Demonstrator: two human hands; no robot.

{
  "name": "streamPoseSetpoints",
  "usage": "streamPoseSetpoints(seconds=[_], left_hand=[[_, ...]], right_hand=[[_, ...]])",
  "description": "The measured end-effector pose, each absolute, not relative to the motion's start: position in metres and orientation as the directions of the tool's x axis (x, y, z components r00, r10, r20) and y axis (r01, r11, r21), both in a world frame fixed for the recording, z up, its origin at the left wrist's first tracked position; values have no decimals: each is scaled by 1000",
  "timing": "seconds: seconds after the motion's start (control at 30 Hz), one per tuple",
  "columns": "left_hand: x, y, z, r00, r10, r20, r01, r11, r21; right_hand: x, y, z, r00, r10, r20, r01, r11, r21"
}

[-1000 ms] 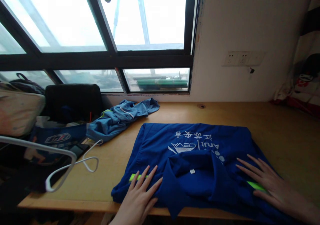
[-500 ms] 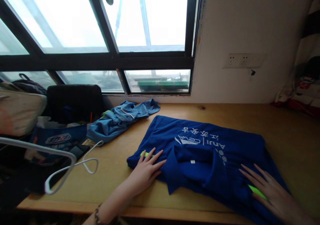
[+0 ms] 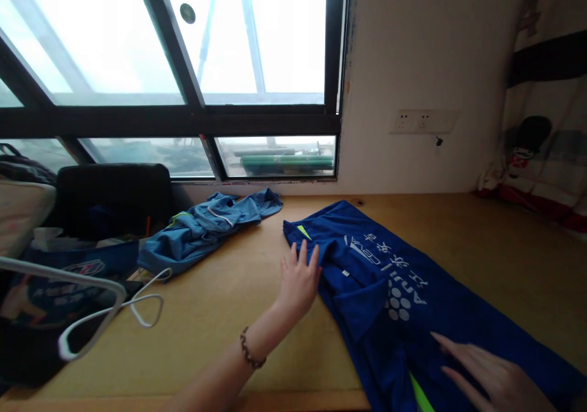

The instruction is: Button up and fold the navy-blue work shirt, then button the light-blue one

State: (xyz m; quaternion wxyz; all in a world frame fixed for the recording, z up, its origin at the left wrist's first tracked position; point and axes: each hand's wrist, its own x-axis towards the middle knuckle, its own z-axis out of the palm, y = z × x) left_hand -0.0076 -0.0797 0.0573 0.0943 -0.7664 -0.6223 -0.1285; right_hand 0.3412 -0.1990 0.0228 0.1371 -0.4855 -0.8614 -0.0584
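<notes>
A dark blue polo shirt [image 3: 440, 296] with white printed lettering lies turned at a slant on the wooden table, its collar on the near left side. My left hand [image 3: 298, 280] rests at the shirt's left edge by the collar, fingers apart, just below a neon-green patch [image 3: 303, 232]. Over the shirt's lower right part is my right hand [image 3: 490, 366], its fingers stretched out and slightly blurred. A second neon-green strip [image 3: 419, 393] shows to the left of that hand. Whether the right fingertips press on the cloth I cannot tell.
A crumpled lighter blue garment [image 3: 206, 225] lies at the table's back left. A white bent tube or cable [image 3: 137, 302] reaches over the left edge. Bags and a black chair back [image 3: 114, 195] stand beyond it. A patterned curtain [image 3: 550, 125] hangs at the right.
The shirt has turned clockwise, its left shoulder swinging away toward the wall and its right side coming nearer. My left hand moved forward and right with it. The view shifted slightly right.
</notes>
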Motion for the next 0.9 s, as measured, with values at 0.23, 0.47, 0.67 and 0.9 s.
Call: streamPoseSetpoints(seconds=[0.23, 0.47, 0.67, 0.9], left_hand=[[56, -164, 36, 597, 799, 66, 780, -598, 184], [55, -148, 32, 646, 763, -30, 752, -629, 194], [66, -111, 29, 769, 639, 32, 622, -758, 196], [109, -126, 38, 714, 608, 348, 639, -768, 33]], right_hand=[[327, -106, 39, -561, 811, 164, 813, 577, -74], [317, -74, 10, -477, 879, 4, 865, 471, -172], [348, -86, -8, -268, 962, 56, 954, 273, -125], [421, -91, -35, -20, 985, 171, 997, 31, -64]])
